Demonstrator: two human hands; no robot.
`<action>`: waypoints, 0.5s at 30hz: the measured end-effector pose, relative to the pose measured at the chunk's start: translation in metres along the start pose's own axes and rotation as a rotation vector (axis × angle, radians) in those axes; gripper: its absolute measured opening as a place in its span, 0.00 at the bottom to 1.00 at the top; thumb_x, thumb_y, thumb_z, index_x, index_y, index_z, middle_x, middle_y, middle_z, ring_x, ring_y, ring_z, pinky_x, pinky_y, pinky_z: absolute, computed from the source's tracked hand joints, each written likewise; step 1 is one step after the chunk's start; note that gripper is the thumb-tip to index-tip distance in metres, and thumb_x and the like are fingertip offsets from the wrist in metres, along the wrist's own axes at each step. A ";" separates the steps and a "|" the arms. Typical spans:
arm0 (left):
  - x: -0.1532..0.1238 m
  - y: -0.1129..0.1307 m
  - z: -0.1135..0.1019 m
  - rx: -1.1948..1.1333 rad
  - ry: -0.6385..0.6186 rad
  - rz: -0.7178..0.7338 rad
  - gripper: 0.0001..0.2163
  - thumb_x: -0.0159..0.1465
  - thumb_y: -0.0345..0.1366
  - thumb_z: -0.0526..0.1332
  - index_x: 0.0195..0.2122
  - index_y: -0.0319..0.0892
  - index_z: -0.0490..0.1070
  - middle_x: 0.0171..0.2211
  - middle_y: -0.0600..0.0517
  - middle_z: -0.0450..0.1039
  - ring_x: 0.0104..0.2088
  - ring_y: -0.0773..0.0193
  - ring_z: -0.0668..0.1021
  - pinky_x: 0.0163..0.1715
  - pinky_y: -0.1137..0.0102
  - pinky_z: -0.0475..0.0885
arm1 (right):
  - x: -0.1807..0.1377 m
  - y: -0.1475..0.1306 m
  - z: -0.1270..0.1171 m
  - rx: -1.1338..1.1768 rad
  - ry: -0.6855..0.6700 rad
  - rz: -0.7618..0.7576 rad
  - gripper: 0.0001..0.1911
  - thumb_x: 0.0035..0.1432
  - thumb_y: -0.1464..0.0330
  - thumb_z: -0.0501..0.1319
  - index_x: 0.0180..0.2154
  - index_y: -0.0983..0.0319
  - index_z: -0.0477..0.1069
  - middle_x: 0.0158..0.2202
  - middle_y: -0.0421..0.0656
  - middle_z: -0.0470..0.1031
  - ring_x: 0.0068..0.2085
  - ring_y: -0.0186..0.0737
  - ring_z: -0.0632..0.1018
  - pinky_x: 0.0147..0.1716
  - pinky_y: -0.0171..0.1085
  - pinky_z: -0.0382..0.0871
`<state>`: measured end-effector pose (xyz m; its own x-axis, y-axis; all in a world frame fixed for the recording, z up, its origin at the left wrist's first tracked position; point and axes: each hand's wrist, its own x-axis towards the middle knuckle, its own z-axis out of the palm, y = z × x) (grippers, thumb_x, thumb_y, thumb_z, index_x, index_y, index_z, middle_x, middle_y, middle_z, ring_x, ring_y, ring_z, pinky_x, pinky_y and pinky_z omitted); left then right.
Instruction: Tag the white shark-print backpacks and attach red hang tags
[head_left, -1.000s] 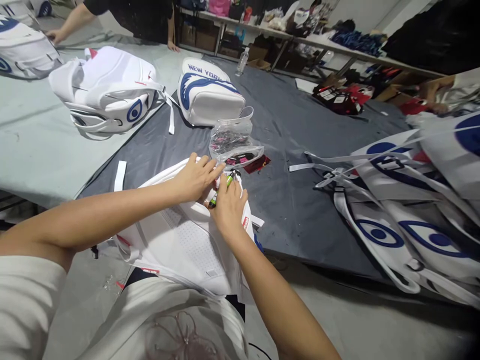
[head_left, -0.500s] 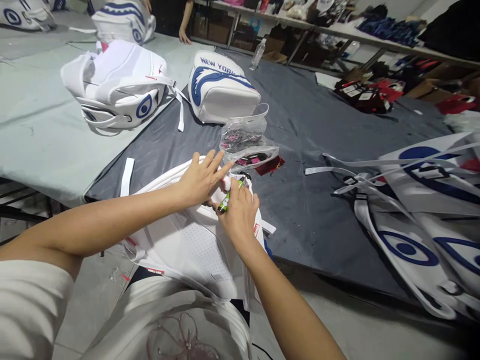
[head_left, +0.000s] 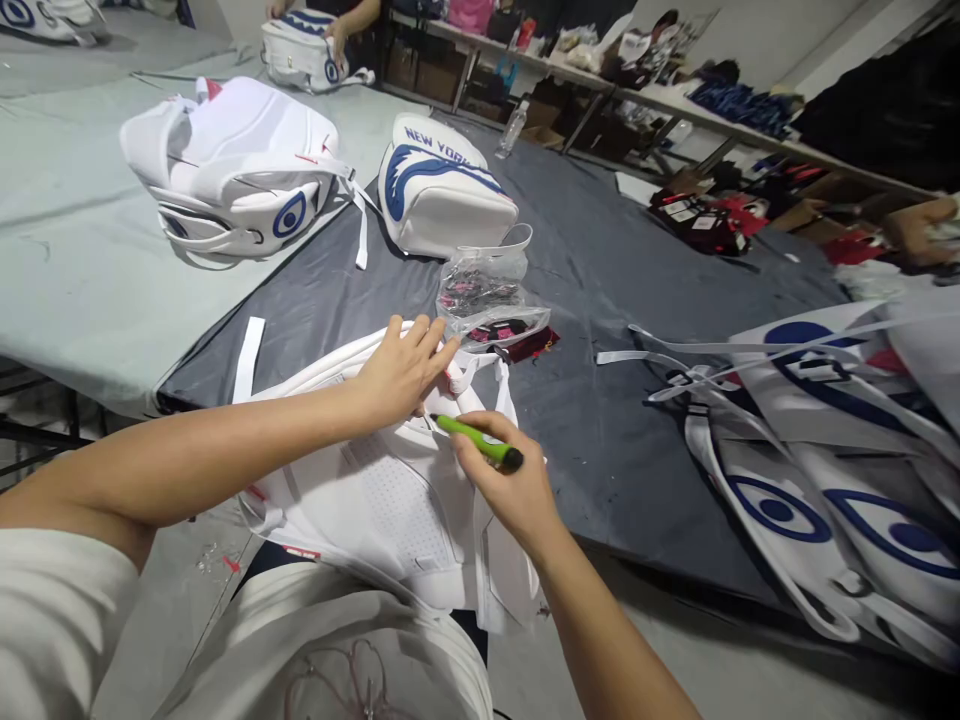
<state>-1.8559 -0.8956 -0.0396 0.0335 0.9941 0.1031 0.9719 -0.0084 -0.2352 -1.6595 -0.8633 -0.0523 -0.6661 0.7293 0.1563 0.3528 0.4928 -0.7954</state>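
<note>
A white backpack (head_left: pixel 375 490) lies against my lap at the near edge of the dark grey table (head_left: pixel 600 260), its mesh back panel facing up. My left hand (head_left: pixel 401 368) presses flat on its top, fingers spread by the white loop handle. My right hand (head_left: pixel 506 480) grips a green tool with a black end (head_left: pixel 480 442), its thin tip pointing left at the bag just under my left hand.
A clear plastic bag of small pink and black parts (head_left: pixel 484 295) lies just beyond the backpack. Two more white and blue bags (head_left: pixel 442 190) (head_left: pixel 225 170) stand farther back. Several stacked bags with loose straps (head_left: pixel 810 440) fill the right. Another person's hands hold a bag (head_left: pixel 304 50) at the far end.
My right hand has pulled back toward me and to the right, turning the green tool from upright to nearly level. The left hand stayed on the bag. The view shifted slightly.
</note>
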 end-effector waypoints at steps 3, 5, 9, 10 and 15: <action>-0.001 0.000 -0.002 0.011 0.019 -0.002 0.40 0.60 0.48 0.66 0.69 0.39 0.52 0.68 0.35 0.53 0.62 0.43 0.62 0.57 0.51 0.61 | 0.016 -0.002 -0.006 -0.061 -0.273 0.011 0.12 0.58 0.68 0.61 0.43 0.59 0.78 0.42 0.42 0.82 0.41 0.42 0.81 0.40 0.37 0.73; -0.001 0.000 -0.001 0.013 0.028 -0.003 0.41 0.59 0.48 0.66 0.69 0.39 0.52 0.68 0.35 0.53 0.63 0.43 0.61 0.57 0.50 0.61 | 0.021 -0.003 -0.011 -0.183 -0.357 -0.013 0.14 0.57 0.70 0.61 0.45 0.56 0.79 0.44 0.41 0.82 0.43 0.44 0.82 0.42 0.39 0.73; 0.001 0.000 0.002 0.005 0.017 -0.015 0.41 0.59 0.47 0.68 0.69 0.39 0.53 0.69 0.36 0.51 0.64 0.43 0.61 0.58 0.50 0.61 | 0.021 -0.006 -0.012 -0.319 -0.388 -0.079 0.17 0.58 0.73 0.60 0.47 0.54 0.79 0.46 0.41 0.82 0.45 0.46 0.82 0.44 0.40 0.74; 0.001 0.000 0.002 0.002 0.015 -0.017 0.40 0.58 0.47 0.68 0.68 0.39 0.53 0.70 0.36 0.50 0.63 0.43 0.61 0.58 0.50 0.61 | 0.021 -0.006 -0.011 -0.326 -0.386 -0.095 0.18 0.59 0.74 0.60 0.48 0.54 0.79 0.46 0.42 0.82 0.46 0.45 0.82 0.45 0.40 0.74; 0.003 0.000 0.003 -0.022 0.015 -0.012 0.38 0.60 0.44 0.67 0.68 0.39 0.54 0.70 0.36 0.49 0.64 0.42 0.61 0.58 0.50 0.60 | 0.025 -0.005 -0.007 -0.375 -0.404 -0.140 0.19 0.58 0.74 0.61 0.48 0.53 0.79 0.44 0.41 0.83 0.43 0.43 0.82 0.42 0.37 0.73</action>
<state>-1.8569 -0.8928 -0.0423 0.0254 0.9924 0.1204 0.9771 0.0008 -0.2126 -1.6740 -0.8443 -0.0401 -0.8959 0.4415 -0.0501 0.4032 0.7602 -0.5094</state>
